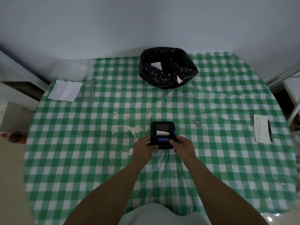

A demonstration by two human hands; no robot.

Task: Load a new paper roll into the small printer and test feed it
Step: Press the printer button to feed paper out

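A small black printer [162,127] with a blue label strip lies flat on the green checked tablecloth [81,159], a little beyond the table's middle. A short white paper strip [161,132] sticks out of its slot. My left hand [143,151] grips the printer's near left corner, thumb on top. On the near right side sits my right hand [184,148], fingers curled on the front panel. The paper roll itself is hidden inside the printer.
A black bin bag [168,69] with white scraps in it stands at the back. A clear plastic box [69,70] and a folded white sheet [65,90] lie at the back left. A notepad [261,130] with a pen [269,130] lies at the right edge.
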